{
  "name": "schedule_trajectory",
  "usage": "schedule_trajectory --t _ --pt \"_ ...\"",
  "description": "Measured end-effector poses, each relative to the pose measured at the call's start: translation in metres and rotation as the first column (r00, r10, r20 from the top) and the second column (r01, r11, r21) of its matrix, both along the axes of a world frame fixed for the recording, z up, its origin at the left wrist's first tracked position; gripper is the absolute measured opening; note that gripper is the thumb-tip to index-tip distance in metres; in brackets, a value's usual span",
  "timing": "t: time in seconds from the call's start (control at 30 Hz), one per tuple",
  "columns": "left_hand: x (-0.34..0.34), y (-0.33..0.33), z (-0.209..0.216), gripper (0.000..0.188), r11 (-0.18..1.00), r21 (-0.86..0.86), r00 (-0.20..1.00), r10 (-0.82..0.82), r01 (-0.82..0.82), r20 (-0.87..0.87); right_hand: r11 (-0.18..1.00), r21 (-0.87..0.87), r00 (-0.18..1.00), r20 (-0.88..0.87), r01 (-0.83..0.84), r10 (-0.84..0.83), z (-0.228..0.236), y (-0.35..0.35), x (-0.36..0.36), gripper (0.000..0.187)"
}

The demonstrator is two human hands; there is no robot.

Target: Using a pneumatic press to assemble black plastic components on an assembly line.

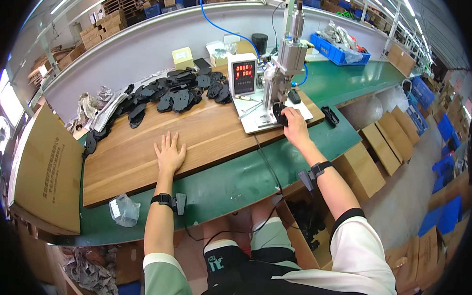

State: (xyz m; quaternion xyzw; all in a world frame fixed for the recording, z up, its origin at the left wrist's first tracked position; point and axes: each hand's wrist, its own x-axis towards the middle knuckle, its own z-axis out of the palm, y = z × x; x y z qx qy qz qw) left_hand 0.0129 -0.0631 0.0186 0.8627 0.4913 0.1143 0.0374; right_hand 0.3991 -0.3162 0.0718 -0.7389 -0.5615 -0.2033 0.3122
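My left hand lies flat on the wooden board, fingers spread, with nothing in it. At the bench press, my right hand has its fingers closed on a flat black plastic part. That part sits at the base of the press, under its head, and is partly covered by my fingers. A white control box with a red lit display stands on the left of the press. Behind my left hand, many similar black parts lie heaped along the board's far side.
A tall cardboard box stands at the left end of the green table. Near it lies a clear plastic bag. A black object rests right of the press. Farther back is a blue crate. A cable hangs over the front edge.
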Motion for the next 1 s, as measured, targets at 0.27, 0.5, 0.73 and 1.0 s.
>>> schedule_trajectory --t 0.27,0.5,0.73,1.0 --pt "-0.003 0.000 0.000 0.068 1.000 -0.012 1.000 0.003 -0.003 -0.027 1.000 -0.011 1.000 0.019 -0.016 0.016 0.006 0.001 -0.002 0.042" --pt "0.004 -0.005 0.005 0.068 1.000 -0.010 1.000 0.002 -0.002 -0.029 0.999 0.047 0.999 0.029 -0.018 0.016 0.004 0.000 0.003 0.037" --pt "0.001 -0.003 -0.002 0.069 0.999 -0.030 1.000 0.014 -0.014 -0.022 0.965 0.258 0.987 -0.161 0.050 -0.008 0.005 -0.027 0.022 0.028" --pt "0.002 -0.004 0.005 0.065 1.000 0.000 1.000 0.021 -0.021 -0.005 0.819 0.358 0.754 -0.644 0.447 -0.130 0.003 -0.017 0.116 0.027"
